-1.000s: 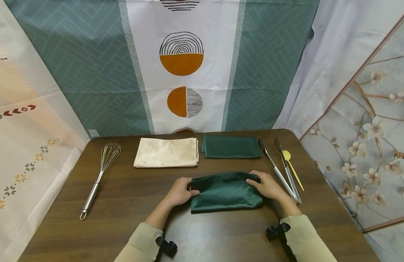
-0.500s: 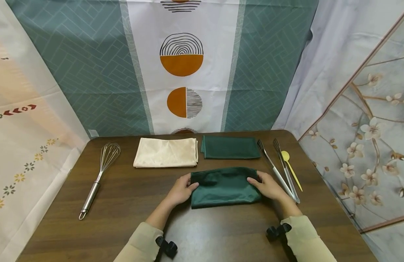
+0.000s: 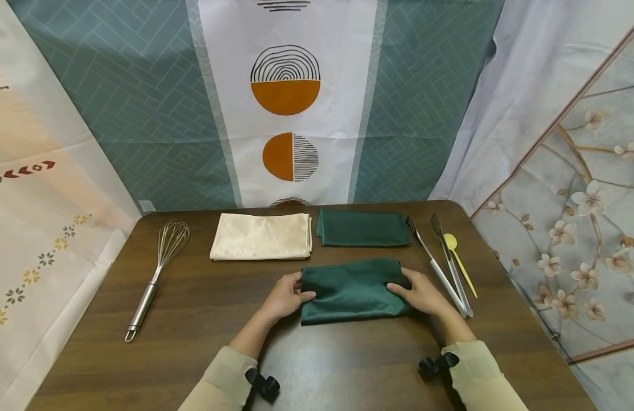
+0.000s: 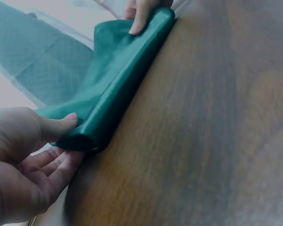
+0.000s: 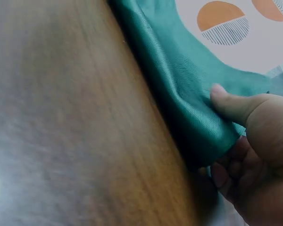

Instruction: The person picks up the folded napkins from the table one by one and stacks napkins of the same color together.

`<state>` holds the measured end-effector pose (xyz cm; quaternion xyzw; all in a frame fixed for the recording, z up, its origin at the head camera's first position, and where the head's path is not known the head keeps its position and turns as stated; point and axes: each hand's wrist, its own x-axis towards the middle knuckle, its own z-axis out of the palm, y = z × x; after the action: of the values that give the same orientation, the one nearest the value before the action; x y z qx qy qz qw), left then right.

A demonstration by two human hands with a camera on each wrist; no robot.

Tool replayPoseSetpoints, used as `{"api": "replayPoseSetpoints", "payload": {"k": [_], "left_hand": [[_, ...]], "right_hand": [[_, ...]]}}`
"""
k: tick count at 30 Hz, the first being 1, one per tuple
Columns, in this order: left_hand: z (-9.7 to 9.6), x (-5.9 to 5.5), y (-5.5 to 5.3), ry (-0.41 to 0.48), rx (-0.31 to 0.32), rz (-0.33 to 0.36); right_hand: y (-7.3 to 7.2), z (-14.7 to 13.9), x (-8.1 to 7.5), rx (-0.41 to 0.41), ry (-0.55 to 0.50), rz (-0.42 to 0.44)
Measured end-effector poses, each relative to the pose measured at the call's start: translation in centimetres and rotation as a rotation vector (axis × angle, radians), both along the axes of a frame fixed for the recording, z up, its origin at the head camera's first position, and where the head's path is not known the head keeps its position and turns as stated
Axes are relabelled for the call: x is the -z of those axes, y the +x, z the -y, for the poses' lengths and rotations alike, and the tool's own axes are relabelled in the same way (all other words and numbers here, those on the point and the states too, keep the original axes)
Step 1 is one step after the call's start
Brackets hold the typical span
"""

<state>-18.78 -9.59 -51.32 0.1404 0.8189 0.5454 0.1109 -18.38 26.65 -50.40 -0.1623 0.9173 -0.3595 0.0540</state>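
A folded dark green satin cloth napkin (image 3: 353,291) lies before me between both hands. My left hand (image 3: 284,297) pinches its left edge, thumb on top and fingers beneath, as the left wrist view shows on the napkin (image 4: 101,94). At the opposite end my right hand (image 3: 422,292) pinches the right edge the same way. In the right wrist view the right thumb (image 5: 231,103) presses on the cloth while the curled fingers sit under its edge. The front fold is rounded and puffed, close over the table.
Behind lie a folded cream napkin (image 3: 261,237) and another folded green napkin (image 3: 365,228). A whisk (image 3: 155,279) rests at the left of the wooden table (image 3: 204,319). To the right, close by my right hand, are two metal-and-white utensils (image 3: 440,277) and a yellow spoon (image 3: 460,264).
The green napkin's back edge has risen and moved slightly away from me, and its front edge has shifted back too. Both hands keep their grip at the ends.
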Motion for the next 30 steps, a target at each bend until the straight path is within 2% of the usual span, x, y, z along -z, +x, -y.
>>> {"api": "replayPoseSetpoints", "payload": {"k": [7, 12, 15, 17, 22, 25, 30], "left_hand": [[-0.2, -0.3, 0.0, 0.001, -0.054, 0.021], [-0.5, -0.6, -0.2, 0.049, -0.083, 0.041], [-0.9, -0.8, -0.6, 0.113, -0.122, 0.056], [-1.2, -1.0, -0.9, 0.148, -0.140, 0.056], [-1.6, -1.3, -1.4, 0.151, -0.196, 0.050], [-1.8, -1.6, -1.7, 0.146, -0.231, 0.052], [-2.2, -2.1, -2.4, 0.181, -0.250, 0.070]], "right_hand": [[0.2, 0.1, 0.0, 0.022, -0.001, -0.007], [0.2, 0.1, -0.2, 0.097, -0.011, 0.007], [0.0, 0.1, -0.3, 0.137, -0.044, 0.004], [-0.3, 0.2, -0.2, 0.146, -0.067, -0.031], [-1.1, 0.6, -0.2, 0.170, -0.155, -0.106], [-1.5, 0.8, -0.3, 0.211, -0.208, -0.100], [-2.2, 0.9, -0.4, 0.273, -0.256, -0.058]]}}
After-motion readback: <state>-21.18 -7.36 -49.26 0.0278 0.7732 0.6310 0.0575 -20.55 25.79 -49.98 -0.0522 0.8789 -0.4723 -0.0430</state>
